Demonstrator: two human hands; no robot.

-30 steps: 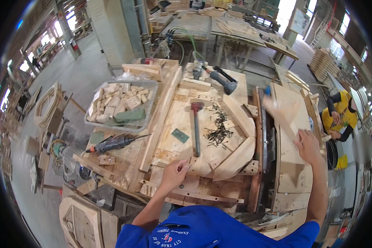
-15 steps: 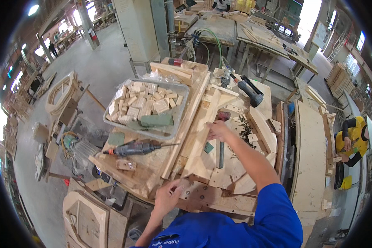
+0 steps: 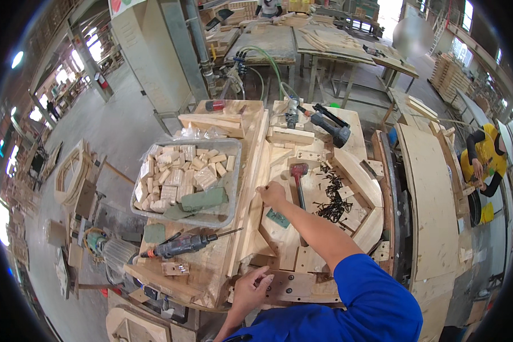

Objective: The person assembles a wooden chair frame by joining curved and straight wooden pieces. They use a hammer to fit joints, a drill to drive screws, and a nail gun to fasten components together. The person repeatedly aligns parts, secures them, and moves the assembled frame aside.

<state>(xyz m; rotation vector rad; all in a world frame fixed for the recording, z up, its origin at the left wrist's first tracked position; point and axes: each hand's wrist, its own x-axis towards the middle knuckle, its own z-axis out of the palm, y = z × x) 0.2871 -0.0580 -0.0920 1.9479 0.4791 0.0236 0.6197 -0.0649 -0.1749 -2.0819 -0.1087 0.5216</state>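
Observation:
My right hand (image 3: 272, 195) reaches over the wooden jig and curls its fingers on a pale wooden strip (image 3: 252, 219) along the jig's left side. My left hand (image 3: 253, 289) is near the strip's lower end, fingers loosely bent and apart, with nothing visible in them. Inside the jig lies a mallet (image 3: 299, 170) with a red head and dark handle. A pile of dark screws (image 3: 334, 206) is spread to its right. Angled wooden frame pieces (image 3: 356, 175) form the jig's right side. A small green piece (image 3: 277, 218) shows under my right forearm.
At the left, a grey tray (image 3: 235, 191) holds many small wood blocks. In front of it lies a power driver (image 3: 179, 245) with a long bit. A cordless power tool (image 3: 332, 126) rests at the back. Far right, a person in yellow (image 3: 487, 154) works at another bench.
The wooden strip has shifted left against the jig's side, leaving the mallet in fuller view. My right hand moved left with it. My left hand's fingers have spread. The view has turned slightly.

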